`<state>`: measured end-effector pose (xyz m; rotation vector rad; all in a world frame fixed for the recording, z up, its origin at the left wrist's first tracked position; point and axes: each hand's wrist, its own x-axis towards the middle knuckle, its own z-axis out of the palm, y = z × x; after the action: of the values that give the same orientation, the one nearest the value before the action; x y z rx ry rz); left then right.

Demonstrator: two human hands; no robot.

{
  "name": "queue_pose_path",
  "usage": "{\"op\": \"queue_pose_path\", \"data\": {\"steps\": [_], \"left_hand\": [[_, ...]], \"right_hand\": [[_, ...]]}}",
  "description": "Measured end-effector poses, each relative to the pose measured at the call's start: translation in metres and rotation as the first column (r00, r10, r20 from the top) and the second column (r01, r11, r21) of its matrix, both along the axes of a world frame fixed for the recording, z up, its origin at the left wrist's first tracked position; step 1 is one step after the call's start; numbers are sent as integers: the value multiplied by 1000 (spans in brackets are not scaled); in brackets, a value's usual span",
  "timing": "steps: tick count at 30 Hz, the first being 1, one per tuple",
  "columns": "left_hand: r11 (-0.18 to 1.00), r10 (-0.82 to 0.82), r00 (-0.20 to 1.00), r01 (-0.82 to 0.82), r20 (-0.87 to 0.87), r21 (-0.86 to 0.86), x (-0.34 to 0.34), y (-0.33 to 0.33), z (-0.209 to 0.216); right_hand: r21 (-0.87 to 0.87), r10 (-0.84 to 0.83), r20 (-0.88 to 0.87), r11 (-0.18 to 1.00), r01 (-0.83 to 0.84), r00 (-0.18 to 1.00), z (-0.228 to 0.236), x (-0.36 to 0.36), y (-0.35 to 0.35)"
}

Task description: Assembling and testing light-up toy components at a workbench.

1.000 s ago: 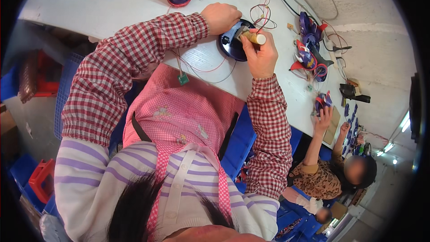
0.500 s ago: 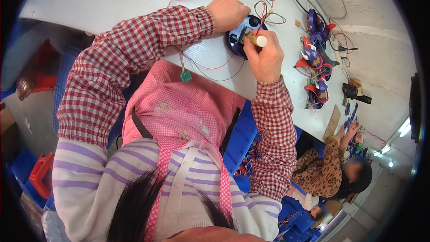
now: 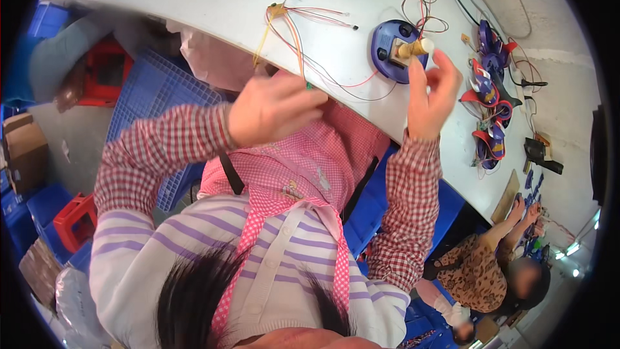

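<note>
A tan, white-ended cylinder (image 3: 414, 48) apparently rests on the rounded purple housing (image 3: 387, 37), tabletop-level.

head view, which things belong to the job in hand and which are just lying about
Seem part of the job:
round blue base
yellowish cylinder resting on it, beside the open right hand
thin wires and small green board, near the blurred left hand

Seem just lying about:
red-and-purple toys at right
blue mesh crate
red stool
cardboard box
</note>
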<state>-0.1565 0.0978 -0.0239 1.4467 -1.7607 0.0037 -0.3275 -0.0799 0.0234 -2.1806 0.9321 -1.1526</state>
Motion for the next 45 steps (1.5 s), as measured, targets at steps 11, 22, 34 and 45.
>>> {"op": "queue_pose_path", "data": {"steps": [11,22,34,45], "left_hand": [[938,160,819,48,-551,344,-1,14,-15],[955,84,69,278,-994,99,-5,38,-18],[937,176,479,186,-860,295,-8,45,-21],[948,278,898,-314,340,54,103,-42,-7]], "right_hand": [[195,350,24,917,-348,937,-22,-3,117],[348,360,153,852,-391,920,-51,39,132],[282,375,75,881,-381,924,-60,36,134],[718,170,527,434,-544,833,-39,37,124]]}}
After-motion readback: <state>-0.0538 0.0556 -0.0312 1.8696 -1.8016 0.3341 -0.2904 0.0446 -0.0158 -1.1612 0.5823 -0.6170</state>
